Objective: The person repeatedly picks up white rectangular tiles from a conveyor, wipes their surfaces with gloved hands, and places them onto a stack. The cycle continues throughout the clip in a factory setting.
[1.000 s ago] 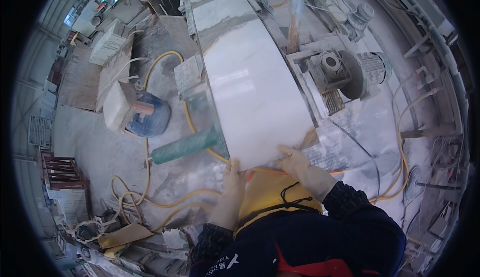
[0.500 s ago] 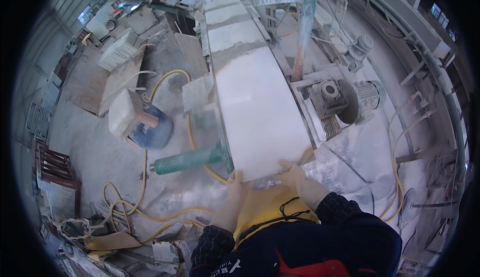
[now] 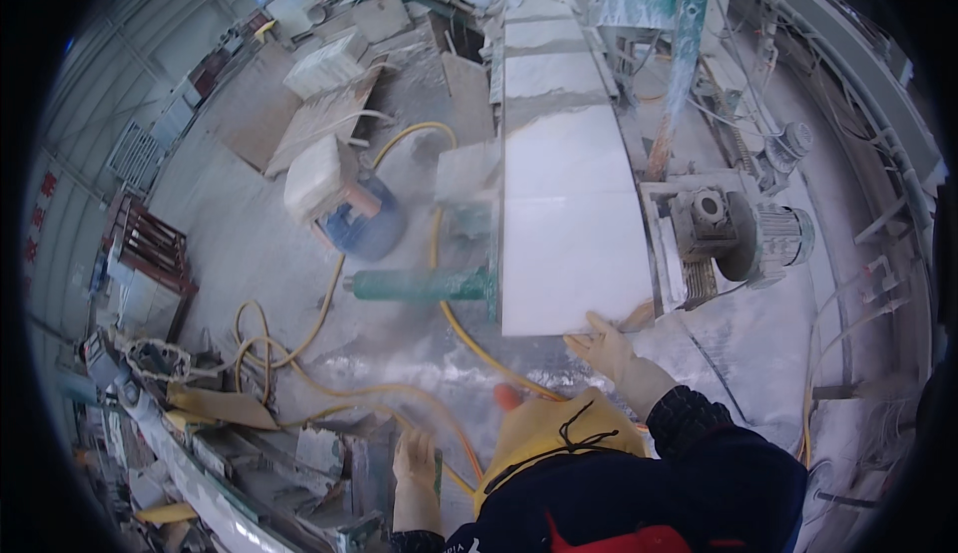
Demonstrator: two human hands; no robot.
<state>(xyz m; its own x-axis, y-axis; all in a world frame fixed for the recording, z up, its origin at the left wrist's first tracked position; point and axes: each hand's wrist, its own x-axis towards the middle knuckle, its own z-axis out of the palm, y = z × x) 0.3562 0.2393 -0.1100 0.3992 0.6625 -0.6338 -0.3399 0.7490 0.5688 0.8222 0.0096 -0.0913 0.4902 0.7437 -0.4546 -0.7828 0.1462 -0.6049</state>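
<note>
A white stone slab lies flat on the conveyor, its near edge facing me and a brownish patch at its near right corner. A thin seam parts it from another white slab beyond. My right hand, in a pale glove, is at the near edge with fingers apart, thumb over the slab's surface; whether it presses on the slab I cannot tell. Low beside my yellow apron is my left hand, also gloved, its fingers loosely extended with nothing seen in them. It is well away from the slab, nearest to the scrap pieces.
Right of the conveyor sits a motor with gearbox. A green roller juts out left. Yellow hose winds over the dusty floor past a blue barrel. Broken scrap lies at lower left, a green post beyond.
My left hand has left the slab's near edge and dropped down to the left. My right hand stays by the edge with its fingers more spread. The view has shifted left.
</note>
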